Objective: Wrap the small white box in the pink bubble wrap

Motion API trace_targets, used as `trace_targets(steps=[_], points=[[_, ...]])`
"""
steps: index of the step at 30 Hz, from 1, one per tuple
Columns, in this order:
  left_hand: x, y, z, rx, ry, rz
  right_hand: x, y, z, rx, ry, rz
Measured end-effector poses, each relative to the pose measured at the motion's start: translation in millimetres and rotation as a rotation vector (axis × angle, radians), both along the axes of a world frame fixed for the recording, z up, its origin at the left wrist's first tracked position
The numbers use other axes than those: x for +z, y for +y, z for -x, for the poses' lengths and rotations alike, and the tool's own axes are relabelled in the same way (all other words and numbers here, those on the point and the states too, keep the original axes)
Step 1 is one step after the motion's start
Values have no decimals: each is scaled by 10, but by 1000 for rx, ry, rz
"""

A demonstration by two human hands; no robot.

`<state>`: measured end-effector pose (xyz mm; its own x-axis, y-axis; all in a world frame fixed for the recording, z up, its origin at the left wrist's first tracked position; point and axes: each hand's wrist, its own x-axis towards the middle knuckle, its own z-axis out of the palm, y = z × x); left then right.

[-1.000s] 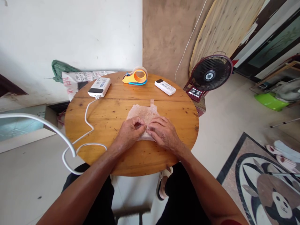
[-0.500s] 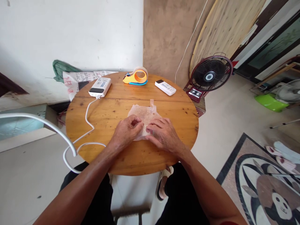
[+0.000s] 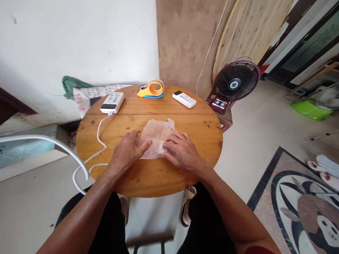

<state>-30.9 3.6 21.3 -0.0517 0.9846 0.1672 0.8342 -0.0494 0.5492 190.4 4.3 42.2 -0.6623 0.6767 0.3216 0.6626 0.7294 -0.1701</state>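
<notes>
A sheet of translucent bubble wrap (image 3: 156,129) lies on the round wooden table in front of me, with a strip of clear tape at its upper right corner. My left hand (image 3: 129,147) rests at the sheet's left edge, fingers stretched and thumb apart over the wrap. On the right side, my right hand (image 3: 181,150) has its fingers curled down on the wrap. Something pale shows by those fingertips; the hand hides most of it.
An orange tape dispenser (image 3: 152,89) stands at the table's back. A white power bank (image 3: 112,102) with a plugged-in white cable (image 3: 98,130) is at left, another white power bank (image 3: 184,99) at right. A fan (image 3: 234,84) stands beyond the table's (image 3: 148,180) right edge.
My left hand has opened from a pinch and moved left, uncovering more of the bubble wrap. The right hand stays on the wrap's right side. The view has shifted slightly.
</notes>
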Motion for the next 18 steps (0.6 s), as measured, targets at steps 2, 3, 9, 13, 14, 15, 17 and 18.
trace_targets(steps=[2,3,9,13,14,15,17,18], points=[[27,-40,33,9,85,43,10,-1,7,2,-13,1],[44,-57,41,8,107,62,15,0,12,2,-16,1],[80,-61,-8,1,80,182,43,7,28,-4,-46,5],[33,-21,-48,-2,24,194,55,10,27,-3,-83,-2],[25,-14,-53,-13,20,188,60,9,29,-5,-92,-1],[21,-7,-54,-26,16,181,68,6,32,-9,-101,1],[18,6,-51,-50,1,177,88,-5,41,-19,-122,1],[17,13,-47,-65,-12,184,100,-13,46,-22,-137,-2]])
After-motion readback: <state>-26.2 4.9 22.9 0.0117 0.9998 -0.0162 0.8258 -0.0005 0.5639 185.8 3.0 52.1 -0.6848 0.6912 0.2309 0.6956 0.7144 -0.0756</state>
